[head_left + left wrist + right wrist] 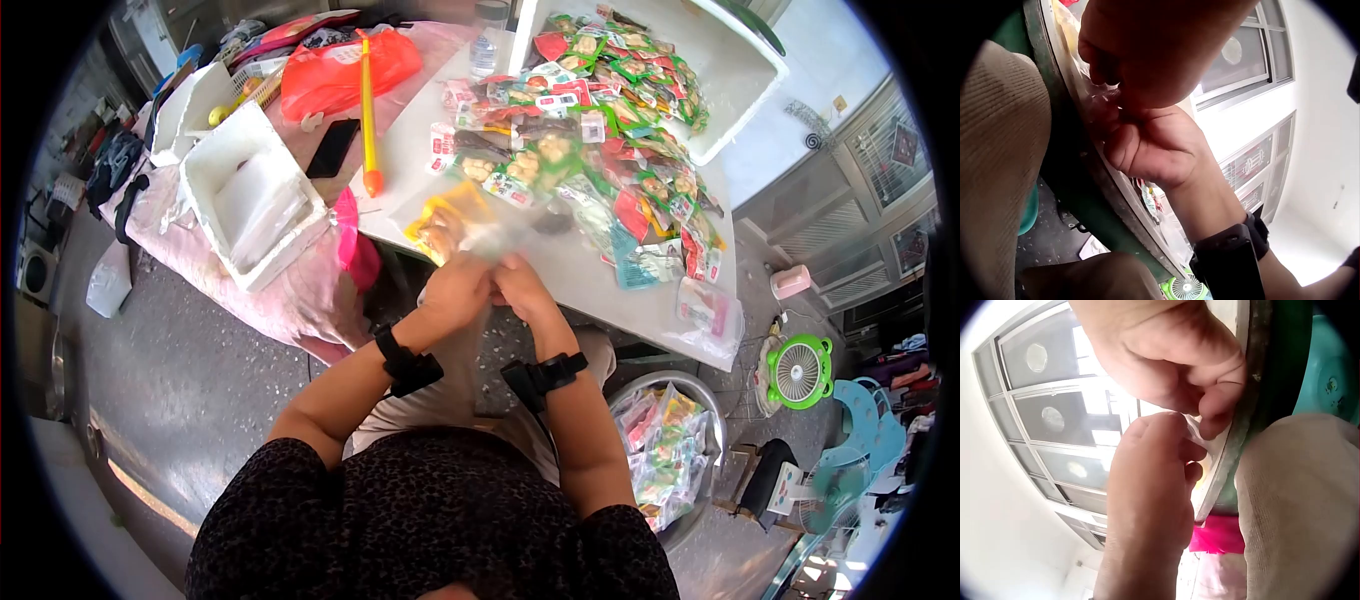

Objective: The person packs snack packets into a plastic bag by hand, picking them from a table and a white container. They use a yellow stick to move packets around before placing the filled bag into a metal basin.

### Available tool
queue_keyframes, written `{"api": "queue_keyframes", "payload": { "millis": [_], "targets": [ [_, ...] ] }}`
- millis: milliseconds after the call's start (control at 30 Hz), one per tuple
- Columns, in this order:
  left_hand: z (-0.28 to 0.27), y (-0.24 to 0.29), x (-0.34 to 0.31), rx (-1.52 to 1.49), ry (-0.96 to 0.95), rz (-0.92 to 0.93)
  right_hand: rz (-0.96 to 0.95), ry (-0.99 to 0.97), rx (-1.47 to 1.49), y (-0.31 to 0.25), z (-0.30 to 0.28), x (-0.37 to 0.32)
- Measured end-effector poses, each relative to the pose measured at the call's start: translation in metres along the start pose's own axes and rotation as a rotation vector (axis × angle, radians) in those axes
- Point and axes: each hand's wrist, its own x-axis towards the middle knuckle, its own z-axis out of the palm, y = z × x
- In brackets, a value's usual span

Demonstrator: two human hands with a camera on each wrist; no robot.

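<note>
Both hands meet at the table's near edge in the head view. The left hand point(455, 292) and right hand point(524, 288) pinch the clear plastic of a bag between curled fingers. The bag's yellow packet point(440, 228), with brownish food showing, lies just beyond the left hand. In the left wrist view, the left hand point(1141, 50) covers part of the plastic and the right hand point(1154, 150) is close below it. The right wrist view shows the right hand point(1172, 356) above the left hand point(1150, 475), a bit of clear plastic point(1194, 428) between their fingertips.
Many colourful food packets point(550, 150) lie on the white table point(590, 290), beside a large foam box point(740, 75). Leftward are a phone point(333, 148), a yellow stick point(367, 110), a red bag point(345, 75) and foam boxes. A metal basin point(712, 410) of packets and a green fan point(800, 372) stand right.
</note>
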Motion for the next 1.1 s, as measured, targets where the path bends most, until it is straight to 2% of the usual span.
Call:
{"api": "queue_keyframes", "payload": {
  "millis": [133, 233, 267, 333, 400, 500, 567, 667, 767, 833, 1100],
  "targets": [
    [0.010, -0.007, 0.003, -0.021, 0.108, 0.020, -0.167, 0.004, 0.252, -0.008, 0.006, -0.012],
    [0.011, -0.019, 0.011, -0.044, 0.101, 0.012, -0.240, 0.113, 0.228, 0.001, 0.000, -0.011],
    [0.016, -0.028, 0.012, -0.043, 0.157, -0.010, -0.249, 0.150, 0.153, 0.001, -0.005, -0.012],
    [0.018, -0.037, 0.015, -0.238, 0.196, -0.073, -0.263, 0.220, 0.003, -0.003, -0.022, -0.020],
    [0.021, -0.041, 0.015, -0.423, 0.248, -0.179, -0.420, 0.235, -0.238, -0.003, -0.043, -0.016],
    [0.023, -0.045, 0.017, -0.481, 0.293, -0.213, -0.617, 0.286, -0.596, -0.002, -0.048, -0.016],
    [0.020, -0.038, 0.017, -0.457, 0.262, -0.184, -0.720, 0.311, -0.929, -0.003, -0.041, -0.014],
    [0.020, -0.035, 0.017, -0.389, 0.213, -0.081, -0.829, 0.479, -1.293, -0.010, -0.023, -0.020],
    [0.016, -0.028, 0.020, -0.212, 0.202, 0.061, -0.813, 0.621, -1.343, -0.003, -0.023, -0.011],
    [0.014, -0.023, 0.019, -0.128, 0.191, 0.112, -0.789, 0.595, -1.335, -0.006, -0.024, -0.011],
    [0.016, -0.021, 0.024, 0.194, -0.052, 0.099, -0.623, 0.634, -1.408, 0.005, -0.063, -0.019]
  ]
}}
